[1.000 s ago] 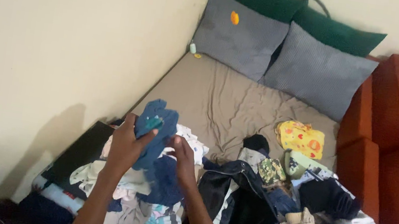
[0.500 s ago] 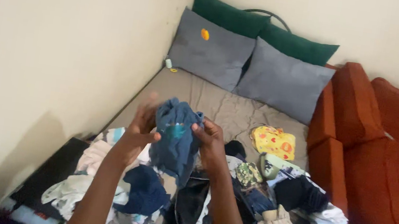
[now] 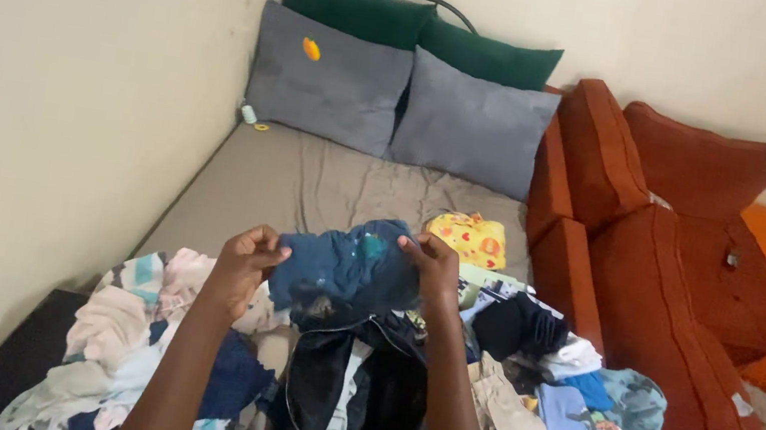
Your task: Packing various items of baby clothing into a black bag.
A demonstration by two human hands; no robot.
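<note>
At the left, a cream wall (image 3: 37, 93) runs beside the bed (image 3: 307, 183), where the left hand (image 3: 242, 265) pinches one edge of a dark blue garment (image 3: 345, 265) and the right hand (image 3: 436, 268) grips the other, stretching it flat above a heap of mixed clothes (image 3: 356, 393) that crowds the arms. Behind stand grey pillows (image 3: 401, 96) and green cushions (image 3: 411, 27), a yellow patterned cloth (image 3: 471, 238) lies near, and an orange sofa (image 3: 681, 250) borders the right. Half a second ago the garment hung bunched and upright; now it is spread wide.
</note>
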